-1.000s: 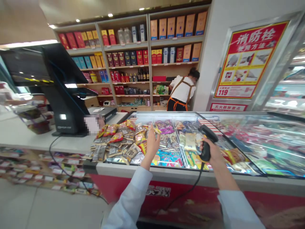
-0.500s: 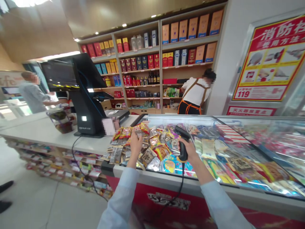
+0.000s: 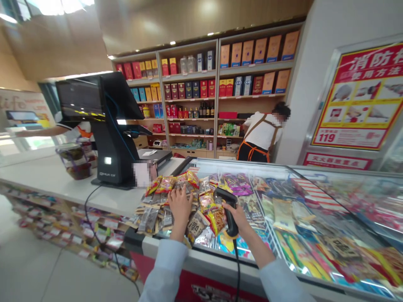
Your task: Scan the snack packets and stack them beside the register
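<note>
Many small snack packets (image 3: 195, 225) lie heaped over the left end of a glass-topped chest freezer (image 3: 266, 164). On the heap rests my left hand (image 3: 180, 205), palm down with its fingers spread over the packets. My right hand (image 3: 236, 216) is wrapped round the handle of a black barcode scanner (image 3: 231, 218), whose head points to the left. A cable hangs from the scanner's base. Beside the scanner lies a red and yellow packet (image 3: 216, 219) with a picture of noodle-like sticks.
A black checkout terminal (image 3: 115, 134) stands on the white counter (image 3: 40, 173) at the left, beside stacked plastic tubs (image 3: 77, 161). Behind the freezer a person in an apron (image 3: 260, 134) bends near shelves of boxes (image 3: 189, 89). Another person's arm (image 3: 47, 131) reaches out behind the terminal.
My left hand has spread its fingers over the packets. The scanner in my right hand has come left and lower, closer to the heap. The view has tilted upward.
</note>
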The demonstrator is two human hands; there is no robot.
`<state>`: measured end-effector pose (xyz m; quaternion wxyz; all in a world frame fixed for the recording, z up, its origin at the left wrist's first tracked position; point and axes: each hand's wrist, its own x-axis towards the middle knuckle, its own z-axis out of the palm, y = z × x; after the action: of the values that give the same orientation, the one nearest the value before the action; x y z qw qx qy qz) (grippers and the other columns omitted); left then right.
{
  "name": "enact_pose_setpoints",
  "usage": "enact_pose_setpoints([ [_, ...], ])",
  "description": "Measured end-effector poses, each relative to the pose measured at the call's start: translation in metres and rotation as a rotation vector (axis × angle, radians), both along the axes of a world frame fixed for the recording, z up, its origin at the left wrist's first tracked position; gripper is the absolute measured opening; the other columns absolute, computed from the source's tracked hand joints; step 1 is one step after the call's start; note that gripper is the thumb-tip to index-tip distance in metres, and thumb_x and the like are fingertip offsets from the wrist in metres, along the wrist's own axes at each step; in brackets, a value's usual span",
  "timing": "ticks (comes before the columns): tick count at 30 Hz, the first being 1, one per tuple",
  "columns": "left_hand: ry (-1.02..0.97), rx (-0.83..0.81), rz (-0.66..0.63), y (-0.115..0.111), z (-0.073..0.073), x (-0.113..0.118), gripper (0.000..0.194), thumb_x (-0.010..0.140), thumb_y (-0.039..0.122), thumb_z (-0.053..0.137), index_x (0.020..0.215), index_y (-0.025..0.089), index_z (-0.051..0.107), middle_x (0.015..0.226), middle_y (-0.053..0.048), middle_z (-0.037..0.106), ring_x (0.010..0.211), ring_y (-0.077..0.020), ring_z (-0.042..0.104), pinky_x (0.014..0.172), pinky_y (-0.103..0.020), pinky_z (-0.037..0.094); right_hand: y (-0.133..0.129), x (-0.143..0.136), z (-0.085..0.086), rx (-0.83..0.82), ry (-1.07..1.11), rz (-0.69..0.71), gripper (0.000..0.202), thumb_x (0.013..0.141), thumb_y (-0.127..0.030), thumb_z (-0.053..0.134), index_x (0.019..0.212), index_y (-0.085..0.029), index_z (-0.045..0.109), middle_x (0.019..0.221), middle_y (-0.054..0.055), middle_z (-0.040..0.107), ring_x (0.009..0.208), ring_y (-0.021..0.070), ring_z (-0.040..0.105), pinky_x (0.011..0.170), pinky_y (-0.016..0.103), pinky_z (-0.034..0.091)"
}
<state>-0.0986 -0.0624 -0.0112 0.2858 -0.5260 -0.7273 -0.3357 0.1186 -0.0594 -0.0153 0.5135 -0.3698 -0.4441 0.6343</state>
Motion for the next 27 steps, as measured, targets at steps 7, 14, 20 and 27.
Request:
enact_pose_setpoints([
  [7,-0.007,0.023,-0.116,0.003,-0.004,-0.008,0.041,0.086,0.036,0.052,0.123,0.020,0.060,0.107,-0.011,0.065,0.105,-0.0278,0.052,0.103,-0.049,0.032,-0.001,0.000,0.003,-0.049,0.025,-0.019,0.032,0.060,-0.040,0.078,0.062,-0.016,0.057,0.047,-0.001,0.058,0.035,0.0109,0.050,0.035,0.023,0.041],
  [14,-0.011,0.188,-0.289,0.010,-0.017,-0.014,0.042,0.089,0.019,0.045,0.129,0.021,0.055,0.120,-0.012,0.060,0.109,-0.0236,0.055,0.096,-0.040,0.043,-0.010,0.004,0.015,-0.011,0.028,-0.021,0.034,0.060,-0.042,0.078,0.059,-0.016,0.057,0.047,-0.002,0.056,0.035,0.0098,0.049,0.035,0.023,0.040],
  [20,0.033,0.241,-0.411,0.009,-0.021,-0.015,0.053,0.085,0.004,0.040,0.133,0.024,0.050,0.127,-0.010,0.057,0.114,-0.0213,0.055,0.097,-0.035,0.045,-0.018,0.009,0.025,0.030,0.050,-0.010,0.034,0.062,-0.042,0.078,0.058,-0.015,0.058,0.046,-0.001,0.056,0.036,0.0097,0.048,0.037,0.022,0.040],
  [27,0.088,0.275,-0.435,0.009,-0.019,-0.014,0.051,0.086,0.005,0.039,0.132,0.023,0.052,0.128,-0.010,0.058,0.114,-0.0204,0.056,0.098,-0.036,0.044,-0.021,0.007,0.025,0.032,0.088,0.016,0.033,0.059,-0.040,0.080,0.059,-0.015,0.058,0.049,-0.001,0.057,0.036,0.0106,0.050,0.037,0.023,0.039],
])
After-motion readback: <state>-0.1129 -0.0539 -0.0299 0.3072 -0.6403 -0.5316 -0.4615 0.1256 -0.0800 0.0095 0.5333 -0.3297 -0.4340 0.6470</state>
